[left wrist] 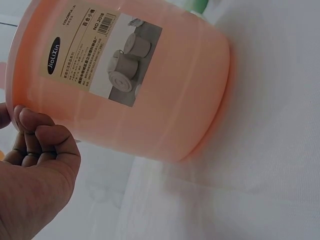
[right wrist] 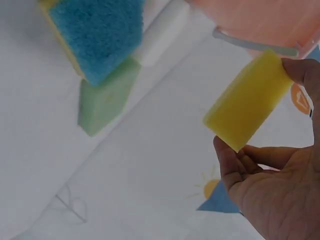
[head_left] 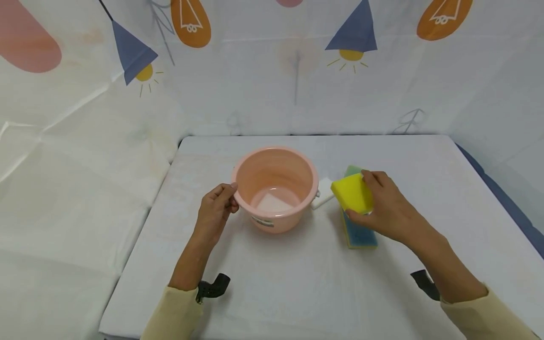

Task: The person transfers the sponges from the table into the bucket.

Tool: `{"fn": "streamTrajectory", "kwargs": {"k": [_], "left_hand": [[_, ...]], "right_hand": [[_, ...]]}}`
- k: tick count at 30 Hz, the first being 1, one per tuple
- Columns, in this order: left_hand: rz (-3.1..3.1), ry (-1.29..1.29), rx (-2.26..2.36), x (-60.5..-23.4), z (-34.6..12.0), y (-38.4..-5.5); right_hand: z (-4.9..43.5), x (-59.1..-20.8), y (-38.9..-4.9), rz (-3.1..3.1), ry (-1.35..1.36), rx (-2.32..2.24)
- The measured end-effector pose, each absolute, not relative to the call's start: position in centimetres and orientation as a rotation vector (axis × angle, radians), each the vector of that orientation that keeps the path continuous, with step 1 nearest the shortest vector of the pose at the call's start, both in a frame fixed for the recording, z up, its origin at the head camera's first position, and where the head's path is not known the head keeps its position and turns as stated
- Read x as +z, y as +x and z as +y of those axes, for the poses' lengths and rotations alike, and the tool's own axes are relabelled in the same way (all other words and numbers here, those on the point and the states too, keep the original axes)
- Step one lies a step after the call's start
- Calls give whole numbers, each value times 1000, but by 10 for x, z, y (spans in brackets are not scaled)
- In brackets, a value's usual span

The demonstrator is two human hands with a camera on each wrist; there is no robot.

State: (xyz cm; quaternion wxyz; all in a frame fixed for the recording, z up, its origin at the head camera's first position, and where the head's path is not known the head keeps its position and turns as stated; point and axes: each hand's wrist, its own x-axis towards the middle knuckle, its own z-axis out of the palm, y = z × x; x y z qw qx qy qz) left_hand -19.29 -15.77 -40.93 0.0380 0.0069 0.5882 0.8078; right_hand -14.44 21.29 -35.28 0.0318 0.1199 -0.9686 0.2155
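Observation:
A pink plastic bucket (head_left: pixel 276 222) stands upright on the table; its label (left wrist: pixel 102 52) shows in the left wrist view. My left hand (head_left: pixel 216 210) pinches the bucket's left rim between thumb and curled fingers. Right of the bucket, my right hand (head_left: pixel 388 208) holds a yellow sponge (head_left: pixel 352 193) by its edges, thumb on one side and fingers on the other. In the right wrist view the yellow sponge (right wrist: pixel 250 100) hangs clear of the other sponges. A pale flat patch (head_left: pixel 274 203) shows on the bucket's floor; whether it is an object is unclear.
Below the held sponge lie a blue-topped sponge (head_left: pixel 360 232) and a green sponge (head_left: pixel 352 170). A white block (head_left: pixel 323 192) lies between them and the bucket. The bucket's grey handle (right wrist: pixel 255 44) hangs at its side. A printed cloth wall (head_left: pixel 263 85) rises behind the white table (head_left: pixel 289 283).

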Motion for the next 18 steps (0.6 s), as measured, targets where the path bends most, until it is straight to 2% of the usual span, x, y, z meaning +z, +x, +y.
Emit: {"fn": "streamTrajectory", "kwargs": {"k": [8,18], "left_hand": [[1801,1,2482,-409,-158,-193],[1831,15,2461,-408,-158,-191]], "right_hand": [[205,-324,-152,-2894,424,658],[166,-300,-161,-2901,468,736]]}}
